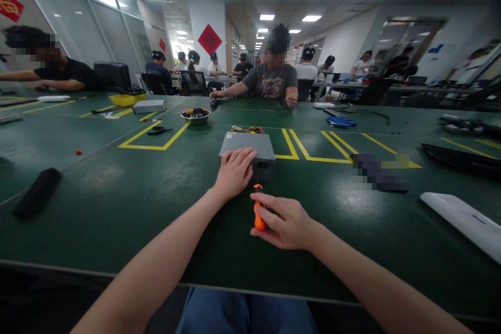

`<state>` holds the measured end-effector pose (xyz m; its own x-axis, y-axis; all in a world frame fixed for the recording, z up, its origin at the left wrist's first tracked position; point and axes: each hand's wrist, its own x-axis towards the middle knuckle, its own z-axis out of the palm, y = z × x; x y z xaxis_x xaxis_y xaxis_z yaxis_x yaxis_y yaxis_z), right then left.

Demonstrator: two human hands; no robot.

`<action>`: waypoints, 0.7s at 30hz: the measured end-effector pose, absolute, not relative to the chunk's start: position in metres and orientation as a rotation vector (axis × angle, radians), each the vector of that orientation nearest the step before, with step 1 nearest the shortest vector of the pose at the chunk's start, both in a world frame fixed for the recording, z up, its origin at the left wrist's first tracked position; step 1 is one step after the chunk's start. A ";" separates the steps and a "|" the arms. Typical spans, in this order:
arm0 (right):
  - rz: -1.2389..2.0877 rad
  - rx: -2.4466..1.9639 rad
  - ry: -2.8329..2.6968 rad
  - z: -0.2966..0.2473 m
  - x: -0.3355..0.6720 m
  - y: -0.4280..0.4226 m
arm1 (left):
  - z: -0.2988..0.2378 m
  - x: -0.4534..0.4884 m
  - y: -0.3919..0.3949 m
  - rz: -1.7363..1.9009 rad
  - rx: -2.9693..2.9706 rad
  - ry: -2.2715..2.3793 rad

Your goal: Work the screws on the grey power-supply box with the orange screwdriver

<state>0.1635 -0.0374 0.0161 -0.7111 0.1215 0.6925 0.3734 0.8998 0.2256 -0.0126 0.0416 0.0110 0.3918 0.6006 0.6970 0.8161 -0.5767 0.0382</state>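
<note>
A grey metal box (pixel 254 146) like a power supply lies on the green table (pixel 117 188) in front of me, with coloured wires at its far end. My left hand (pixel 234 171) rests flat on the box's near left corner, fingers spread over the top. My right hand (pixel 284 222) is closed round an orange-handled screwdriver (pixel 258 214), whose tip points at the box's near face.
A metal bowl (pixel 195 116) holding tools, black scissors (pixel 158 130), a yellow tray (pixel 124 99) and a grey unit (pixel 148 106) lie far left. A black object (pixel 37 193) sits near left, a white panel (pixel 462 222) near right. A person (pixel 270 81) sits opposite.
</note>
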 end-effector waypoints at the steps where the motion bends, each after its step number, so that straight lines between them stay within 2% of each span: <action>1: -0.416 -0.352 -2.323 0.014 0.163 -0.036 | 0.011 -0.013 0.042 -0.975 -2.342 -1.238; 5: -0.322 -0.360 -2.383 0.012 0.164 -0.036 | 0.011 -0.013 0.042 -0.973 -2.349 -1.238; 10: -0.430 -0.380 -2.463 0.018 0.163 -0.037 | 0.011 -0.013 0.043 -1.003 -2.365 -1.237; 17: -0.181 -0.395 -2.307 0.009 0.168 -0.033 | 0.010 -0.011 0.041 -1.037 -2.350 -1.277; 21: -0.234 -0.433 -2.450 0.015 0.177 -0.038 | 0.016 -0.007 0.039 -1.034 -2.306 -1.345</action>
